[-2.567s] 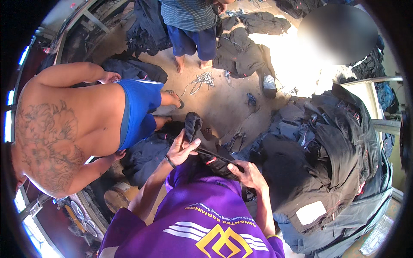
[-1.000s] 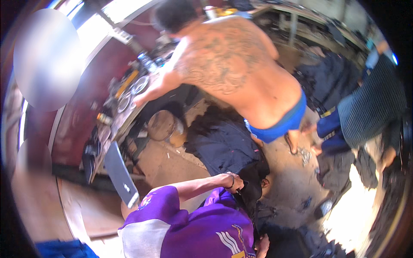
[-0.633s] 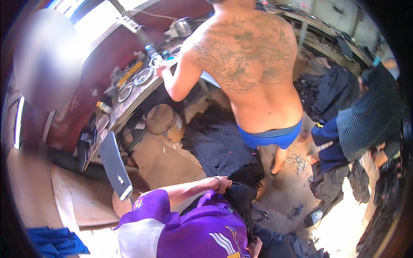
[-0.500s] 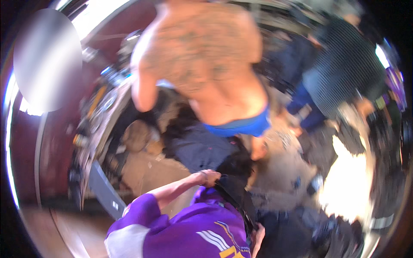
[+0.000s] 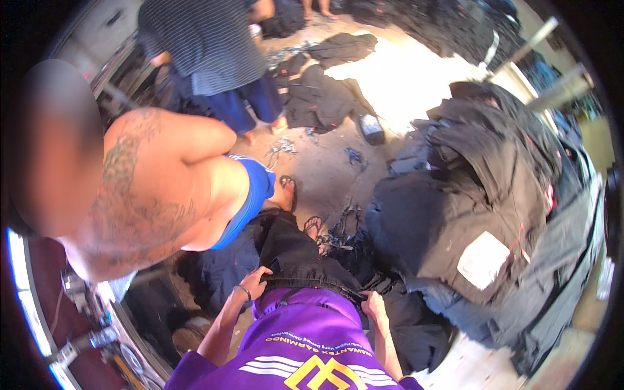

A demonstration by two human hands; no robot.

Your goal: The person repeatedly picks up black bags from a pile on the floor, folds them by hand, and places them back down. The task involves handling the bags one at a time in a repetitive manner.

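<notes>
A pair of black pants with a gathered waistband is stretched across in front of my purple shirt. My left hand is closed on one end of the waistband, a dark band around its wrist. At the other end, my right hand pinches the waistband's edge. The lower part of the pants hangs away from me over dark cloth, so their full length is hard to make out. One sandalled foot shows just beyond the cloth.
A tall heap of black garments with a white patch rises at right. A shirtless person in blue shorts is close at left; another in a striped shirt stands beyond. Scraps and dark clothes litter the floor.
My view has swung right, bringing the garment heap in and shifting the shirtless person left. The pants are now spread wide between both hands at my waist.
</notes>
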